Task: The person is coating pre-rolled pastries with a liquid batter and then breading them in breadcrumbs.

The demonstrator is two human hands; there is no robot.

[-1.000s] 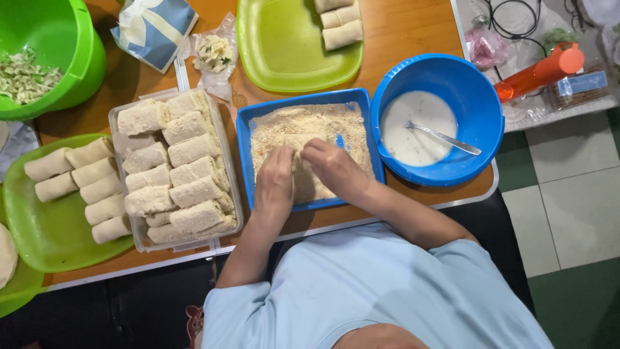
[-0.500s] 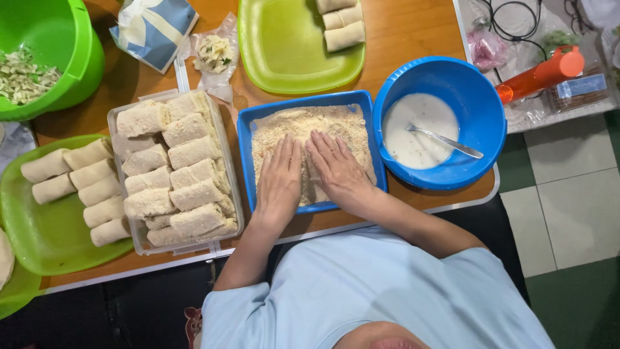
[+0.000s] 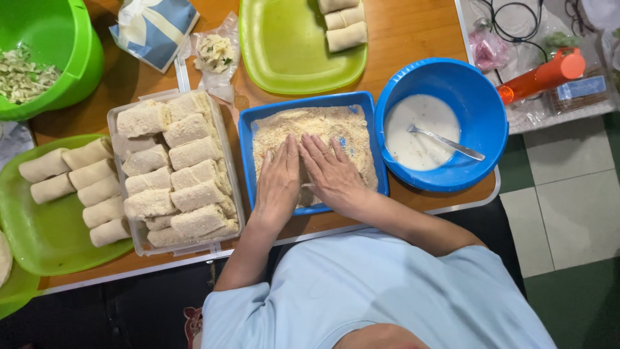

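Observation:
Both of my hands lie flat, side by side, in the blue rectangular tray (image 3: 248,139) of pale breadcrumbs (image 3: 323,123). My left hand (image 3: 279,182) and my right hand (image 3: 332,173) press palm-down with fingers stretched out, thumbs nearly touching. A crumbed lump shows in the gap between them; what lies under the palms is hidden. Left of the tray, a clear container (image 3: 226,139) holds several crumb-coated rolls (image 3: 187,155). To the right stands a blue bowl (image 3: 481,97) of white batter with a spoon (image 3: 445,142) in it.
A green plate (image 3: 45,239) at the left carries several uncoated rolls (image 3: 90,174). Another green plate (image 3: 290,52) at the back holds three rolls. A green bowl (image 3: 74,58) of shredded filling sits at the far left, an orange bottle (image 3: 539,74) at the far right.
My hands have flattened from cupped and curled to stretched out, and slid a little toward the tray's far side over the crumbs.

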